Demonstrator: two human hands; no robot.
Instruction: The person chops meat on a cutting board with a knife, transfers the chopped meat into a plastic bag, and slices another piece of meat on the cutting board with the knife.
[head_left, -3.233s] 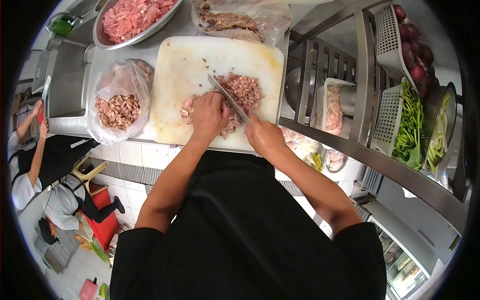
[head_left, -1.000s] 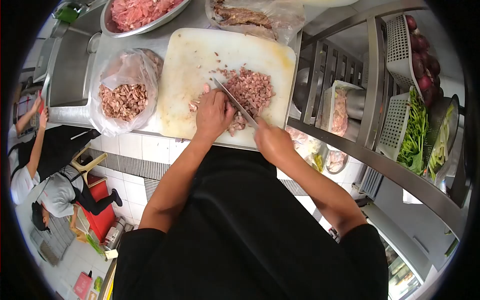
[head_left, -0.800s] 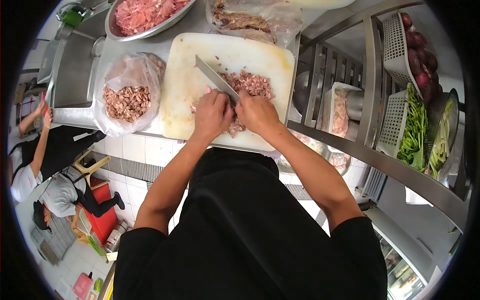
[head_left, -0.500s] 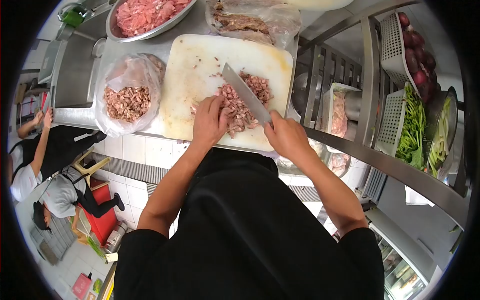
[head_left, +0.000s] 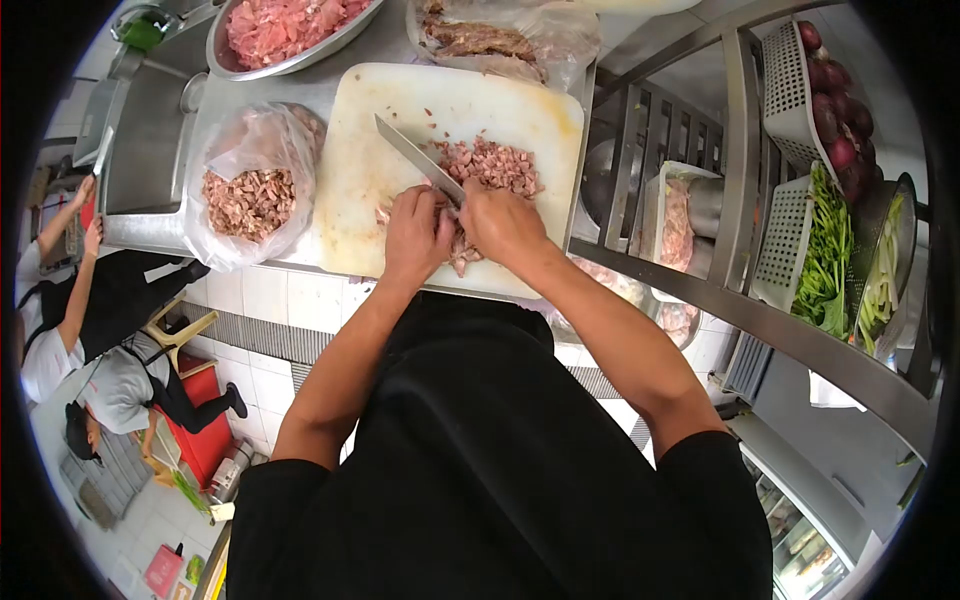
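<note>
My right hand (head_left: 498, 222) is closed round the handle of a knife (head_left: 415, 153), whose blade points up and left over the white cutting board (head_left: 365, 120). Beside it, my left hand (head_left: 415, 232) rests with curled fingers on meat at the board's lower middle; the fingertips press the meat close to the blade. Chopped meat (head_left: 495, 166) lies in a heap just beyond my right hand, with small scattered bits above. Left of the board, a clear plastic bag (head_left: 250, 205) holds more chopped pieces.
A metal bowl of pink meat (head_left: 290, 30) and a bag of dark meat (head_left: 485, 42) stand behind the board. A sink (head_left: 150, 140) is at left, a metal rack (head_left: 740, 280) with baskets of onions and greens at right. Two people are at far left.
The knife and my right hand have moved left, close against my left hand. My left hand's fingers have curled in again, and the blade now lies further left across the board.
</note>
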